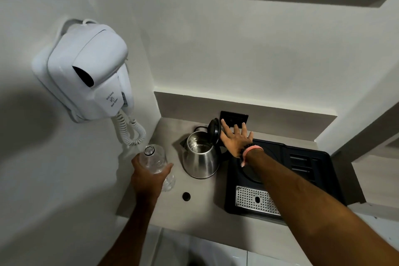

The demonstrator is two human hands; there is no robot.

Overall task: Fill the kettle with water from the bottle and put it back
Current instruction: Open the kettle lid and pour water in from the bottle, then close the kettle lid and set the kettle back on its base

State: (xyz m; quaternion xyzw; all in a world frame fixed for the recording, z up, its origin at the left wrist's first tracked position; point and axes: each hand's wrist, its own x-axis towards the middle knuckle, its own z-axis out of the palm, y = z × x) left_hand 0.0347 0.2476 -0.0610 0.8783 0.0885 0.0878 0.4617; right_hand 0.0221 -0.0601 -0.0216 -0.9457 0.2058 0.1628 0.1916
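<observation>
A steel kettle [199, 157] stands on the beige counter [200, 207], left of a black tray. Its black lid [214, 131] is raised upright, and water glints inside. My right hand [235, 139] is spread flat just behind the lid, fingers apart, thumb beside the lid's edge, holding nothing. My left hand [149, 176] grips a clear plastic bottle [154, 157] left of the kettle. The bottle is upright, uncapped and looks nearly empty.
The black tray [306, 170] with a round kettle base and a perforated metal drip grate [254, 201] lies to the right. A small dark cap [186, 196] sits on the counter. A white wall hair dryer [90, 75] with coiled cord hangs left. A black wall socket [234, 117] is behind.
</observation>
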